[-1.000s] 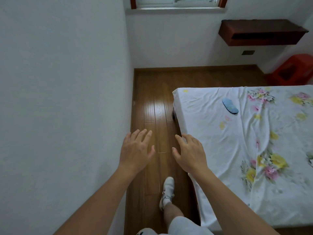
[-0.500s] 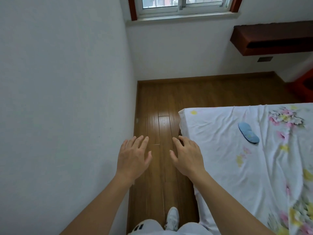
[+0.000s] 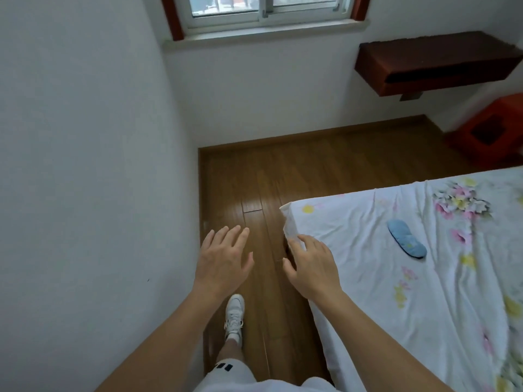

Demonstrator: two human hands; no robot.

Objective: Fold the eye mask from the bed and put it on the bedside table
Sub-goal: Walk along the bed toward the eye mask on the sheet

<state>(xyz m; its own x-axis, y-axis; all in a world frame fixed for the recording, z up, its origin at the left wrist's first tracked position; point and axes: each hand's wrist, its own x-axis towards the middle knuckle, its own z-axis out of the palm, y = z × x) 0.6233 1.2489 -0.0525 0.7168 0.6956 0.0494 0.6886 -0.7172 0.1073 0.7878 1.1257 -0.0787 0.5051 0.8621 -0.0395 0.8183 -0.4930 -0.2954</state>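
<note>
Lying on bed (image 3: 368,273), eye mask (image 3: 406,239); both hands empty, well apart from it.

The bed (image 3: 396,292) is placed at the right of the frame, with the eye mask (image 3: 406,241) laid on it near its upper edge. The floor (image 3: 283,171) is seen at centre, the wall (image 3: 85,165) at left. The left hand (image 3: 222,263) and right hand (image 3: 312,267) are held side by side at lower centre, well apart from the mask. A window (image 3: 266,9) is set at top centre and a shelf (image 3: 435,62) at upper right.
</note>
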